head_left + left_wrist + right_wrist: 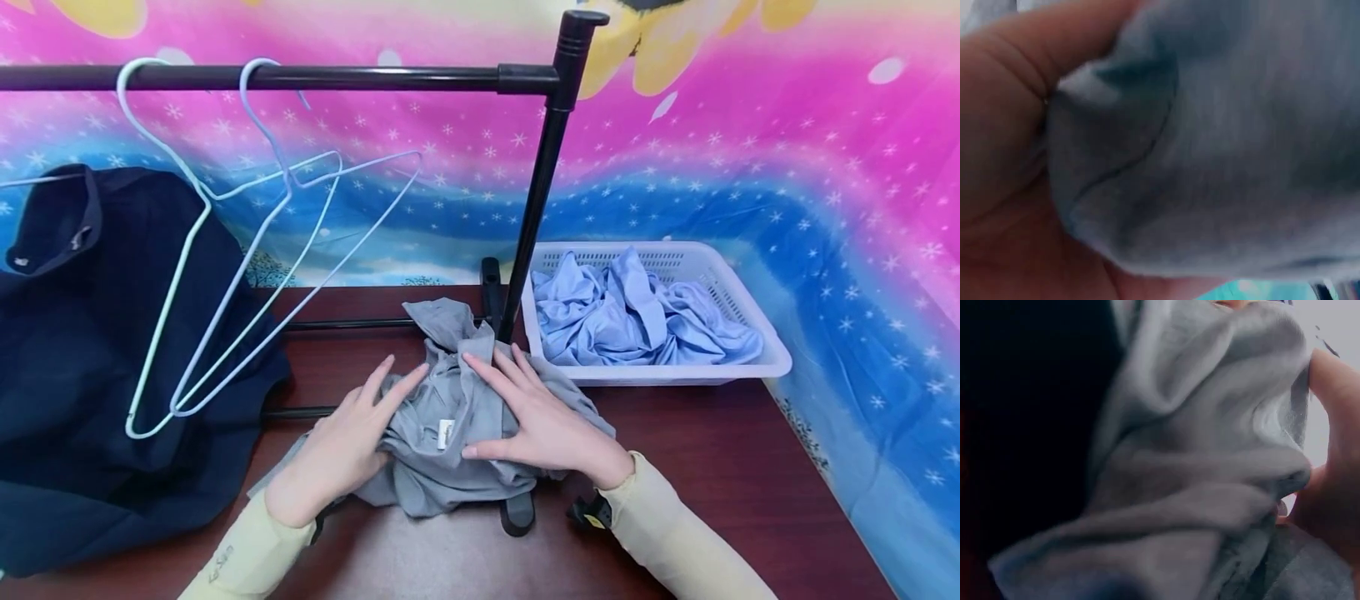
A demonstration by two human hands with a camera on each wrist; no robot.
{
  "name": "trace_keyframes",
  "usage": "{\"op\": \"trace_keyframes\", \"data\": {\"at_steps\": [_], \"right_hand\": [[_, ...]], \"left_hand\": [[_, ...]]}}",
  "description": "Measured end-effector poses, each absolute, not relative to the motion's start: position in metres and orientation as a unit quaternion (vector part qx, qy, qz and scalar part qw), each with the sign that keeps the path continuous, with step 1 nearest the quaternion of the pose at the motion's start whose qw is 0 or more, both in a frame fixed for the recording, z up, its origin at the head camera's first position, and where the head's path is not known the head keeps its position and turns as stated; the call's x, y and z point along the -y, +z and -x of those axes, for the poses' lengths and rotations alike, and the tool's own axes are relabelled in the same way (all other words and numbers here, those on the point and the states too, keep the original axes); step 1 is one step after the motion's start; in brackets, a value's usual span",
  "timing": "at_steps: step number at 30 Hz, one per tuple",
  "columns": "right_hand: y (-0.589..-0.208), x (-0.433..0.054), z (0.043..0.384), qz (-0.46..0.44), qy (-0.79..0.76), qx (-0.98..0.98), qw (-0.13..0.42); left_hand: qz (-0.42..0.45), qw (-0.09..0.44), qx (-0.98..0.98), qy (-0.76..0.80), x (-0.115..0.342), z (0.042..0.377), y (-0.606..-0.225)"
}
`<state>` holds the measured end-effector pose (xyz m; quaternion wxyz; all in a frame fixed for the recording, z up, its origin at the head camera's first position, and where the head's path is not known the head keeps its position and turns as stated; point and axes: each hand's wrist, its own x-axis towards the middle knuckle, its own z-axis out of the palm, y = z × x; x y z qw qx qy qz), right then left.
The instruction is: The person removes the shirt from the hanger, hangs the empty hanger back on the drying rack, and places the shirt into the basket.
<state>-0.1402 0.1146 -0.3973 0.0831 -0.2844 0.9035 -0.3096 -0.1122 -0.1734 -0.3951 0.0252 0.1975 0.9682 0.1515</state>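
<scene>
A crumpled grey shirt (pixel 480 404) with a collar and a small white neck label (pixel 446 433) is bunched up in front of me, over the foot of the rack. My left hand (pixel 341 450) touches its left side, fingers spread and fairly straight. On the other side my right hand (pixel 551 429) rests with long, spread fingers near the collar, its thumb pointing toward the label. Grey cloth (pixel 1241 156) fills much of the left wrist view, lying against the palm. In the right wrist view, folds of the shirt (pixel 1191 462) hang beside the thumb.
A black garment rack (pixel 390 78) stands over the dark red table (pixel 697 467). Two wire hangers, one pale green (pixel 176 271) and one lavender (pixel 255 242), hang from it. A dark navy garment (pixel 127 350) hangs at left. Light blue clothing (pixel 637 312) lies in a white basket (pixel 772 354).
</scene>
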Motion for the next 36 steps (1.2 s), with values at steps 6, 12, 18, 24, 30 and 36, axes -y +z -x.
{"op": "trace_keyframes", "data": {"at_steps": [6, 12, 18, 24, 30, 36], "right_hand": [[-0.410, -0.110, 0.148, 0.252, -0.318, -0.906, 0.119], [-0.420, -0.107, 0.155, 0.278, -0.300, -0.907, 0.101], [-0.426, -0.104, 0.160, 0.303, -0.287, -0.906, 0.065], [-0.431, -0.104, 0.163, 0.342, -0.283, -0.896, -0.020], [-0.430, -0.106, 0.160, 0.294, -0.290, -0.911, -0.003], [-0.420, -0.115, 0.157, 0.285, -0.343, -0.895, -0.025]], "left_hand": [[-0.213, -0.004, -0.961, 0.174, 0.181, 0.123, -0.394], [-0.246, 0.047, -0.938, 0.241, 0.178, 0.132, -0.401], [-0.249, 0.085, -0.941, 0.213, 0.162, 0.134, -0.416], [-0.263, 0.022, -0.948, 0.180, 0.152, 0.135, -0.424], [-0.293, -0.028, -0.933, 0.209, 0.154, 0.142, -0.420], [-0.306, -0.065, -0.915, 0.256, 0.145, 0.148, -0.408]]}}
